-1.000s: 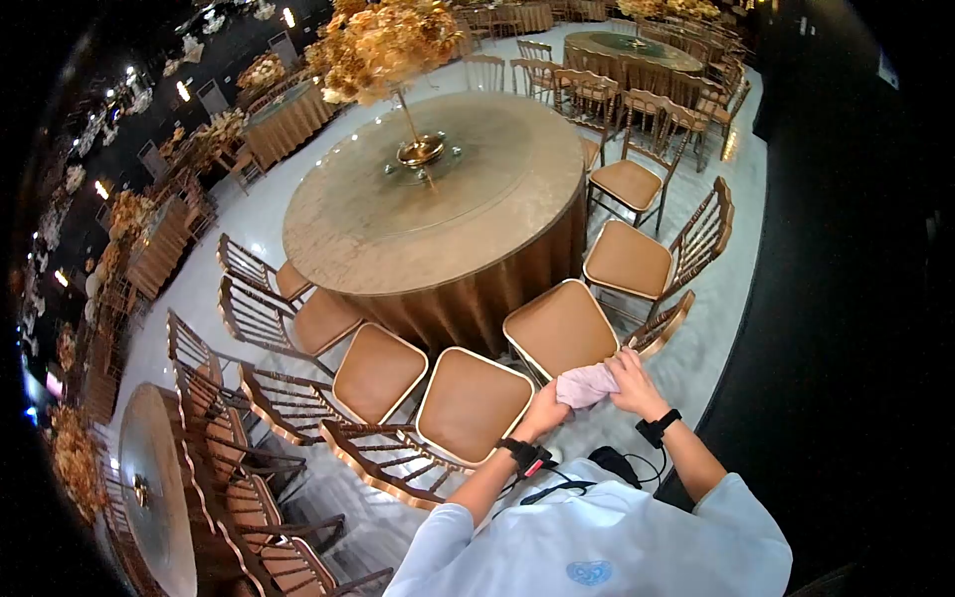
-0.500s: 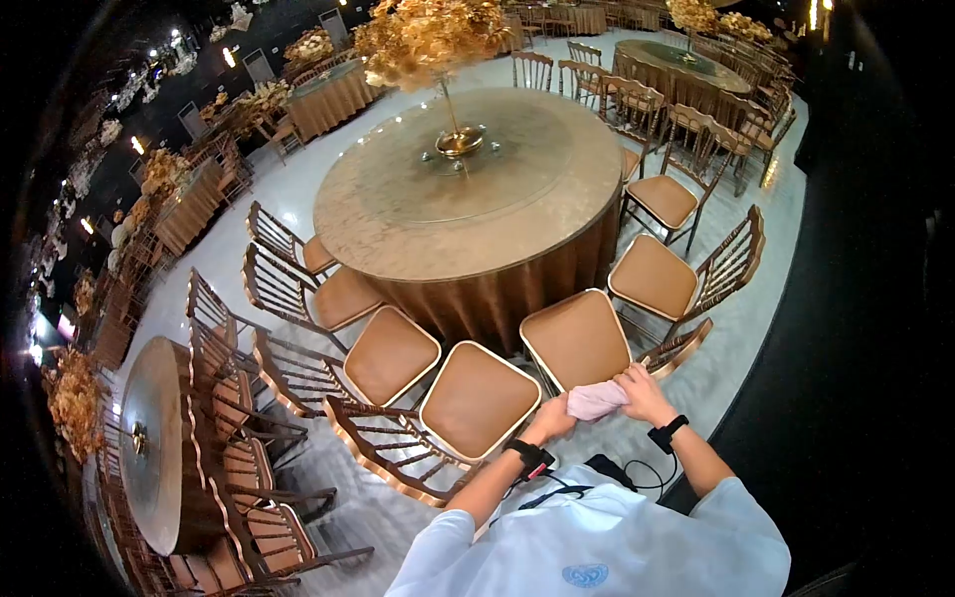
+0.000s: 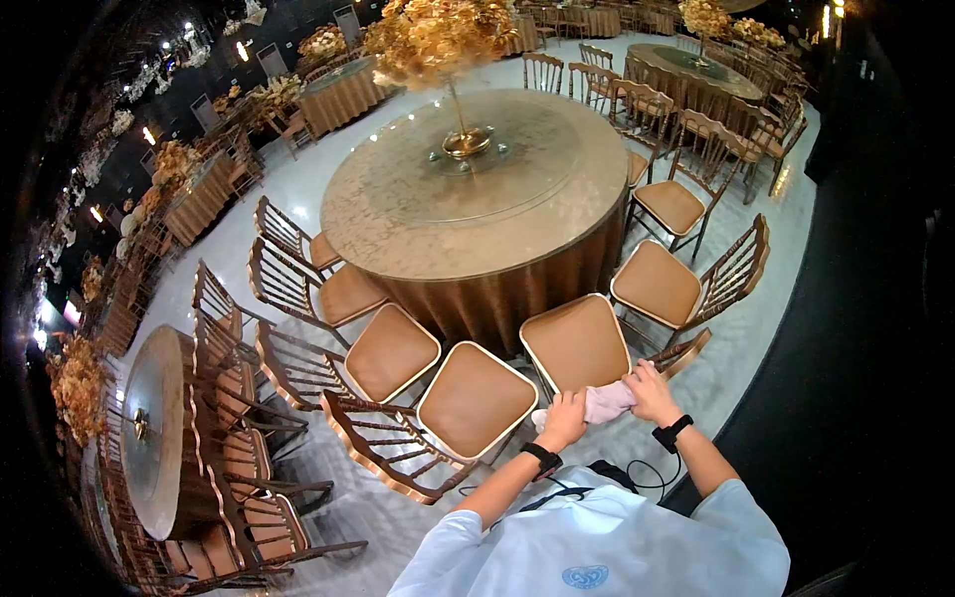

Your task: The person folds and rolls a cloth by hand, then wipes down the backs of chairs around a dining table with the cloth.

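A pale pink cloth [image 3: 608, 402] is bunched between my two hands, over the back of the nearest chair. My left hand [image 3: 565, 419] is closed on the cloth's left end, and a bit of it pokes out past the fingers. On the right, my right hand [image 3: 651, 394] grips the other end, close to the chair's curved top rail [image 3: 684, 352]. Just beyond the cloth lies that chair's brown padded seat [image 3: 575, 343] with its light edging. Cloth and hands hide most of the chair's back.
A large round table [image 3: 448, 234] with a brown skirt stands ahead, bearing a golden flower centrepiece [image 3: 438, 40]. Chairs ring it, including one at my left [image 3: 477, 400] and one at right [image 3: 656, 285]. A smaller-looking round table [image 3: 154, 438] stands far left.
My left hand has shifted slightly right along the chair back, and the cloth's end now shows at its left. My right hand has moved a little right. The view has tilted slightly.
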`<state>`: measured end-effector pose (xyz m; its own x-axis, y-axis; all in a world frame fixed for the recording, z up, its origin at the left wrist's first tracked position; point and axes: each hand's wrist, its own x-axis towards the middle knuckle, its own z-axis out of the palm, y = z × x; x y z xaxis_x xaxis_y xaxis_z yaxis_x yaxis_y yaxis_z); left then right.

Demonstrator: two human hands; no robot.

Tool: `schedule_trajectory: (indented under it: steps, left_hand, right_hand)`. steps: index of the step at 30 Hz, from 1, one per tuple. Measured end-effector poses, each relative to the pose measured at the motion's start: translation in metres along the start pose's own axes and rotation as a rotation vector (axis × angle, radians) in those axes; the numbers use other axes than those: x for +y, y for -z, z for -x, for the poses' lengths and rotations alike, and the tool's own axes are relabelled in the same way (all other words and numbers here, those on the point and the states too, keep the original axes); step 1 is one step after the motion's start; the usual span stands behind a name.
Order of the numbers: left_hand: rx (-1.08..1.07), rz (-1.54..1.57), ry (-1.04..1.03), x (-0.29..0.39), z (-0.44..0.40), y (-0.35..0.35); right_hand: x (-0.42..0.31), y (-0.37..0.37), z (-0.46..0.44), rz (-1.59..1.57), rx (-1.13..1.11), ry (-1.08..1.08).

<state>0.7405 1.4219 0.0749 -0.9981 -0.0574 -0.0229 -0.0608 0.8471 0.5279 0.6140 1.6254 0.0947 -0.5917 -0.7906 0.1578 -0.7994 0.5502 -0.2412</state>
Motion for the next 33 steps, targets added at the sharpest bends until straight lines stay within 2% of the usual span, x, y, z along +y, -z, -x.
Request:
schedule_trajectory:
  steps: [4, 9, 11, 18, 20, 23, 28, 31, 33]
  left_hand:
    - [-0.103, -0.037, 0.047, 0.002, -0.001, -0.001]
    - [-0.127, -0.059, 0.068, 0.004, -0.002, -0.002]
    - [-0.131, -0.063, 0.075, 0.002, -0.004, -0.008]
    - [-0.084, -0.191, 0.01, 0.009, -0.01, -0.002]
    - [-0.074, -0.236, 0.002, 0.012, -0.012, -0.001]
    - [-0.021, -0.306, -0.049, 0.015, -0.009, 0.002]
    - [-0.08, -0.409, -0.1, 0.02, -0.02, 0.015]
    - [-0.171, -0.316, -0.1, 0.021, -0.032, 0.029]
    - [-0.11, -0.255, -0.117, 0.023, -0.035, 0.035]
  right_hand:
    - [0.0, 0.008, -0.002, 0.064, -0.037, -0.002]
    - [-0.002, -0.001, -0.001, 0.141, -0.01, -0.004]
    - [0.0, -0.006, -0.004, 0.17, -0.065, 0.008]
    - [-0.008, -0.011, -0.011, 0.218, -0.105, -0.052]
    - [-0.004, -0.025, -0.014, 0.324, -0.136, -0.031]
    - [-0.013, -0.008, -0.018, 0.294, -0.202, -0.021]
    - [-0.011, -0.008, -0.013, 0.238, -0.162, -0.03]
    - [-0.015, -0.002, -0.015, 0.226, -0.181, -0.043]
    - [-0.015, -0.001, -0.015, 0.227, -0.207, -0.057]
